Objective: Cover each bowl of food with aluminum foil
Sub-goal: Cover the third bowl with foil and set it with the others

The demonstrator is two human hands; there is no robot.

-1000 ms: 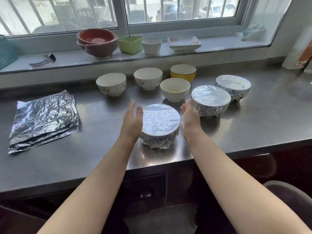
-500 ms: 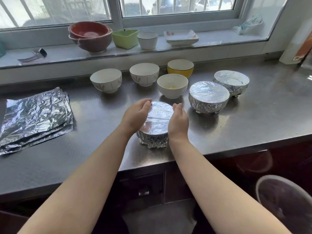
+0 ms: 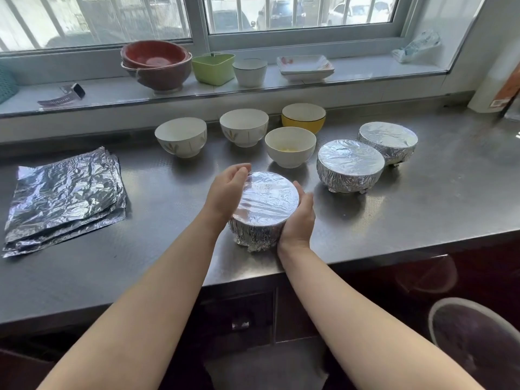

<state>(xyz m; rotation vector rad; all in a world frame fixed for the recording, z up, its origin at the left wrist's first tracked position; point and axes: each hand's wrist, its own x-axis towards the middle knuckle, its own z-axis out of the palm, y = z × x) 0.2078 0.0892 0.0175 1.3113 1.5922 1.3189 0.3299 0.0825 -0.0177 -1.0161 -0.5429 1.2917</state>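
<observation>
A foil-covered bowl (image 3: 266,204) stands near the counter's front edge. My left hand (image 3: 226,192) curls round its left rim and my right hand (image 3: 298,220) cups its right side, both gripping the foil. Two more foil-covered bowls (image 3: 350,164) (image 3: 388,140) sit to the right. Behind stand uncovered bowls: a white one holding something yellow (image 3: 289,146), two white patterned ones (image 3: 181,136) (image 3: 244,130) and a yellow one (image 3: 304,118). A stack of foil sheets (image 3: 66,197) lies at the left.
The steel counter (image 3: 422,206) runs left to right. On the windowsill stand stacked red bowls (image 3: 156,64), a green dish (image 3: 212,67), a white cup (image 3: 250,71) and a square plate (image 3: 305,67). A round stool (image 3: 475,336) sits at lower right.
My hands went from open beside the bowl to closing on it; now the left curls round the left rim and the right has slid down to cup the right side.
</observation>
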